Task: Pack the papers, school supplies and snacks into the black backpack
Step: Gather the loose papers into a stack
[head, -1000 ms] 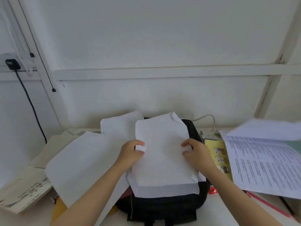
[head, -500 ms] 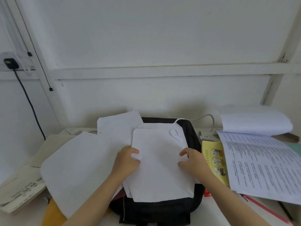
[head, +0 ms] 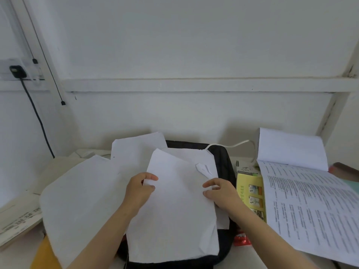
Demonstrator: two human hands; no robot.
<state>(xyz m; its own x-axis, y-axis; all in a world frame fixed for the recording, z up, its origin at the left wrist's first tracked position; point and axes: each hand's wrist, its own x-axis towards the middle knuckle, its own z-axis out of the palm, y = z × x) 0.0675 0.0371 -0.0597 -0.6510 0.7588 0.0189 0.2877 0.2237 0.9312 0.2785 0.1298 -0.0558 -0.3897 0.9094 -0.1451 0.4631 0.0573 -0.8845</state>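
Observation:
The black backpack (head: 223,162) lies flat on the desk in the middle of the view. A stack of white papers (head: 174,210) lies on top of it and covers most of it. My left hand (head: 138,191) pinches the left edge of the top sheet between thumb and fingers. My right hand (head: 221,193) holds the right edge of the stack, fingers curled onto the paper. A small folded corner shows near the top right of the stack.
More white sheets (head: 81,200) spread to the left over a yellow item (head: 43,255). A printed document (head: 314,206) with a curled page lies to the right, beside a yellow booklet (head: 250,193). A red snack wrapper (head: 241,239) sits by the bag. A white cable (head: 233,145) runs behind.
The papers have come down flatter onto the backpack, and both hands moved slightly lower with them. The printed document's page on the right flipped over and settled.

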